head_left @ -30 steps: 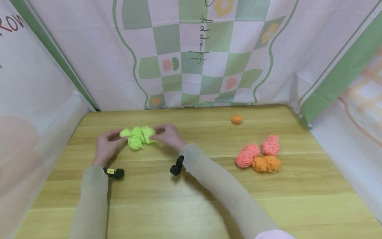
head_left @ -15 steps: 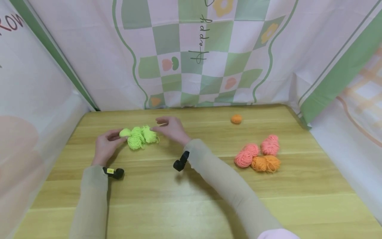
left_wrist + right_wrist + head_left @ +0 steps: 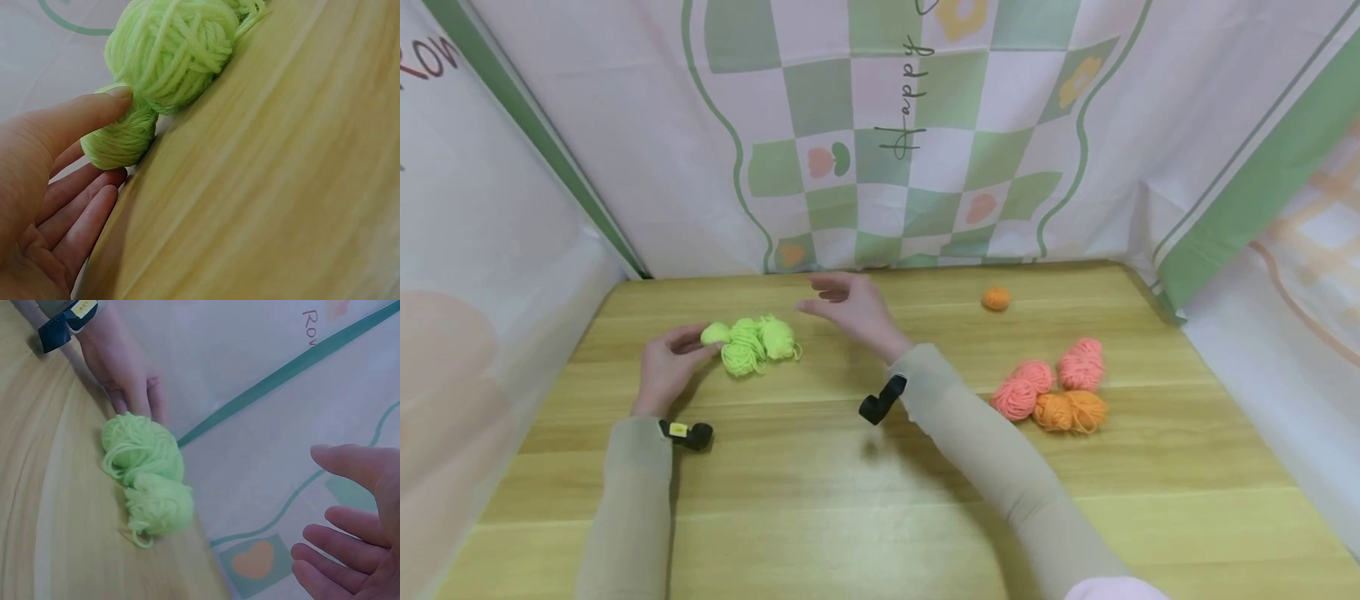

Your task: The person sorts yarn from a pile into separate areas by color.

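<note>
Lime-green yarn balls (image 3: 743,347) lie together on the left of the table in the head view. My left hand (image 3: 668,367) holds the small ball at the left end, thumb on its near side and fingers on the far side. In the left wrist view the thumb presses that small yarn ball (image 3: 124,140), right against a larger ball (image 3: 172,53). To the right of the green yarn, my right hand (image 3: 853,312) is raised with fingers apart, holding nothing. In the right wrist view its fingers (image 3: 347,547) are spread, away from the fluffy end ball (image 3: 161,505).
On the right of the wooden table (image 3: 865,517) lie two pink yarn skeins (image 3: 1021,390) and an orange skein (image 3: 1069,412). A small orange ball (image 3: 996,298) sits near the back edge. Printed curtains (image 3: 917,167) enclose the table's back and sides.
My right hand has let go of the right-end green yarn ball and moved right and back, its fingers spreading. The left hand stays on the small ball.
</note>
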The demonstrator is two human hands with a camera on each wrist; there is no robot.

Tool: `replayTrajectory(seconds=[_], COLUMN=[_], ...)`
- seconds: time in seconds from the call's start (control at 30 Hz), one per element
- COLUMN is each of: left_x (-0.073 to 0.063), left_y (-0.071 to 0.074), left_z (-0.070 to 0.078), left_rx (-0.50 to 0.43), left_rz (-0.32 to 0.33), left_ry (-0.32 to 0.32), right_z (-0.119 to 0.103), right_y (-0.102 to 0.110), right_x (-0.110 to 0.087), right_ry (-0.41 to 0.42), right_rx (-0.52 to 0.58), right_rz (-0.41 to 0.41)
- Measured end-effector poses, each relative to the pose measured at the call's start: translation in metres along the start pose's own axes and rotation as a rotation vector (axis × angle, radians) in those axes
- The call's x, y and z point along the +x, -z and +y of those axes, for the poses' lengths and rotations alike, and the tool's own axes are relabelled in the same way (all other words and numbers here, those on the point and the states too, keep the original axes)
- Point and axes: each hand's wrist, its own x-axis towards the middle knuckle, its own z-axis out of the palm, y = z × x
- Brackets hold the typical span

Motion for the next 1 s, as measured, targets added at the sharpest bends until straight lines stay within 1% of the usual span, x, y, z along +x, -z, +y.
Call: replayTrajectory(seconds=[0.3, 0.53, 0.77, 1.0], left_x=[0.001, 0.001, 0.000, 0.000], left_y=[0.001, 0.000, 0.000, 0.000], left_z=[-0.002, -0.002, -0.002, -0.002], left_rx=[0.004, 0.003, -0.004, -0.012], left_rz=[-0.008, -0.010, -0.009, 0.001], left_ry=[-0.001, -0.001, 0.002, -0.008], right_z=[-0.001, -0.004, -0.001, 0.005], right_y=[0.030, 0.051, 0.068, 0.084], right_x=[-0.011, -0.021, -0.031, -0.043], right_ry=[0.063, 0.066, 0.083, 0.062], right_rx=[0.006, -0.021, -0.045, -0.061], right_rz=[0.051, 0.075, 0.089, 0.097])
